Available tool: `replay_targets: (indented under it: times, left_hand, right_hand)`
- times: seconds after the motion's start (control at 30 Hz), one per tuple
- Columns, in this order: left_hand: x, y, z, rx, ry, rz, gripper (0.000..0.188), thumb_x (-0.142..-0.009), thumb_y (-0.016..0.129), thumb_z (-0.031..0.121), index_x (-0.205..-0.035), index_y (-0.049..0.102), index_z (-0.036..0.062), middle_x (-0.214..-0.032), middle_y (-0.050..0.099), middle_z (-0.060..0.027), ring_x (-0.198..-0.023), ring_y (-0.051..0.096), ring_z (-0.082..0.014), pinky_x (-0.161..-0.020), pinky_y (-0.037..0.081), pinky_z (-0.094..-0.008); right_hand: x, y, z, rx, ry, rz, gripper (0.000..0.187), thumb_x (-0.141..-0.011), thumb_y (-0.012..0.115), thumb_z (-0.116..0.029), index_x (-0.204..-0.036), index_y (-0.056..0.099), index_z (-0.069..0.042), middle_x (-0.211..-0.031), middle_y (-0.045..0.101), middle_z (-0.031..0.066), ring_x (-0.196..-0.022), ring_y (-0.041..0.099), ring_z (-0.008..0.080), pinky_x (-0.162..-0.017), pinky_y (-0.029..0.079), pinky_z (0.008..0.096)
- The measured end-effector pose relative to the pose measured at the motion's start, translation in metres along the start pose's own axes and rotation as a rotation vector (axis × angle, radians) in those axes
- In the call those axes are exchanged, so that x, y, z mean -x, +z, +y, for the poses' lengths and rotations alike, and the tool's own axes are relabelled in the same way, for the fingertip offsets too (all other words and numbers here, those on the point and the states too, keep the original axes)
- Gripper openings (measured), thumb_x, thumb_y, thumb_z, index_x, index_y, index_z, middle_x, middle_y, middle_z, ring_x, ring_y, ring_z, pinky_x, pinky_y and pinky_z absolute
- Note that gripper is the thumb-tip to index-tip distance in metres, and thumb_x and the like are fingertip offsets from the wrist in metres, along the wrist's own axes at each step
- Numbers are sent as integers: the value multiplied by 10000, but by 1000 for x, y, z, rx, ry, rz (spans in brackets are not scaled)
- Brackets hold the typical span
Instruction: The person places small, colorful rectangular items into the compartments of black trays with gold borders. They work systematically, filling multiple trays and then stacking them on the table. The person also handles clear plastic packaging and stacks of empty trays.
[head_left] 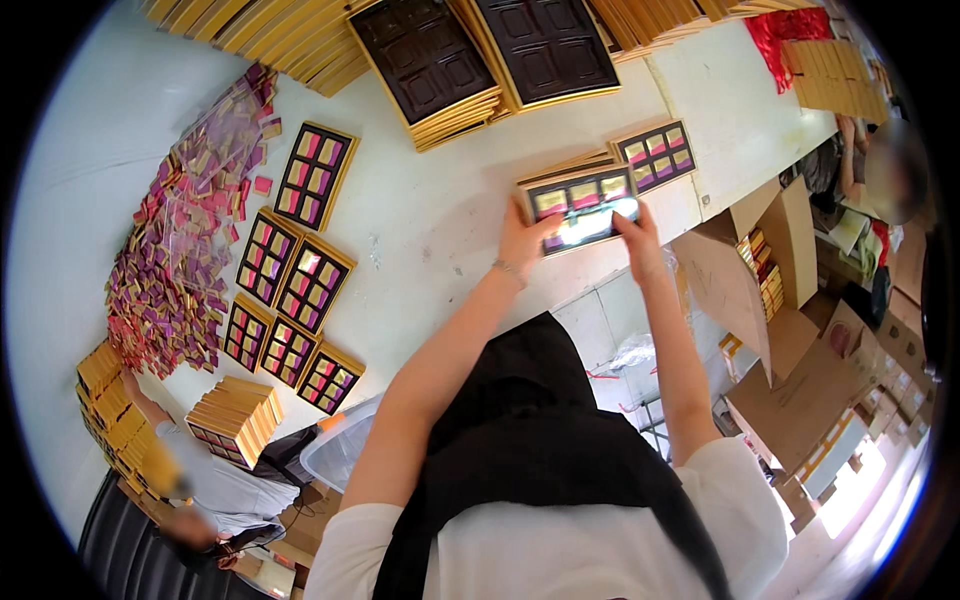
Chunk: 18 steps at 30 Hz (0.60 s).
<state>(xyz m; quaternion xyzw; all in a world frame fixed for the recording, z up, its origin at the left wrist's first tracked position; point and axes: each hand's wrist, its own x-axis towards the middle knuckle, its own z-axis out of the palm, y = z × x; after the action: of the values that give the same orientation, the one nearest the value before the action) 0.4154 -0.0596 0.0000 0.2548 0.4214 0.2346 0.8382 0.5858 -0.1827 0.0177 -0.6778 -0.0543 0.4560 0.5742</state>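
Note:
Both my hands hold a shallow gold-edged box (585, 193) above the table's near edge. Inside it, small pink, gold and purple wrapped pieces sit in dark compartments, and a bright glare covers its near half. My left hand (522, 240) is closed on the box's left side. My right hand (640, 238) grips the right end, with the thumb on top. Just behind and to the right lies another filled box (656, 156). The edges of further boxes show behind the held one, partly hidden by it.
Several filled boxes (302, 283) lie left on the white table (420, 210), beside a heap of wrapped pieces (180, 250). Stacked dark compartment trays (425, 60) stand at the back. An open carton (735, 275) is at right. Other people work at lower left and far right.

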Motion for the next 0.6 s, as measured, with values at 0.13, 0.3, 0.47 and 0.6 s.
replay_targets:
  times: [0.13, 0.3, 0.47, 0.6]
  left_hand:
    - [14, -47, 51, -89, -143, -31, 618, -768, 738, 81, -1295, 419, 31, -1122, 598, -92, -1004, 597, -190, -902, 482, -350]
    - [22, -31, 44, -173, -179, 5, 598, -818, 698, 113, -1338, 408, 60, -1147, 600, -66, -1089, 561, -183, -970, 434, -359]
    - [1, 83, 21, 41, -123, -257, 622, -856, 679, 123, -1350, 308, 49, -1218, 546, -127, -1084, 560, -206, -923, 480, -349]
    - [-82, 177, -55, -369, 139, 31, 664, -831, 703, 117, -1333, 305, -60, -1230, 539, -220, -1113, 566, -267, -927, 493, -368]
  right_hand:
    - [32, 31, 0, 224, 29, -111, 658, -818, 716, -177, -1385, 414, -38, -1259, 534, 82, -1087, 511, 158, -919, 427, 289]
    - [19, 40, -6, 21, 94, -222, 727, -821, 717, -134, -1438, 344, -37, -1302, 515, 95, -1172, 489, 176, -1009, 388, 329]
    - [0, -35, -124, 200, -63, -31, 317, -891, 620, -105, -1196, 587, -28, -989, 663, 21, -863, 602, 89, -758, 490, 245]
    - [-92, -133, -151, 246, -79, -56, 309, -878, 631, -186, -1150, 615, -40, -955, 662, 9, -856, 607, 111, -783, 471, 258]
